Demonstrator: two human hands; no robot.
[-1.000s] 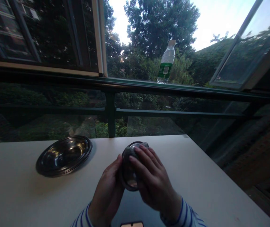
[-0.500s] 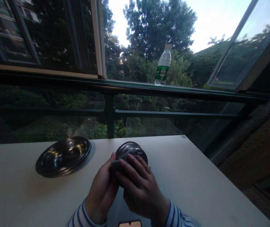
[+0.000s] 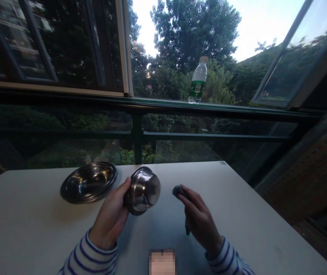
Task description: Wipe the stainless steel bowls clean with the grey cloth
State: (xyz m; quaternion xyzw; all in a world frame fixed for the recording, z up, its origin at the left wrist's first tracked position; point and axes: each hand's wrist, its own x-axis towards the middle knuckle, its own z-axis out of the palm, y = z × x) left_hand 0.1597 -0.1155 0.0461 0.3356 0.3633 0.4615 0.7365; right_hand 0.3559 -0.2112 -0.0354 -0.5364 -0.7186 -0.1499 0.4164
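Note:
My left hand (image 3: 110,215) grips a small steel bowl (image 3: 143,190) by its rim and holds it tilted above the white table (image 3: 237,214), with the bowl's outer bottom turned up toward me. My right hand (image 3: 199,217) is off to the right of the bowl, fingers closed on a small dark cloth or pad (image 3: 178,190). The two hands are apart. Both wrists show blue-and-white striped sleeves.
A wider steel bowl (image 3: 89,181) rests on the table at the left, close to the held bowl. A plastic water bottle (image 3: 197,80) stands on the window rail (image 3: 180,105) behind. The window pane at the right is swung open. A blurred patch sits at the bottom edge.
My right hand has come off the small bowl and moved right with the dark cloth. My left hand has carried the bowl left toward the wider bowl.

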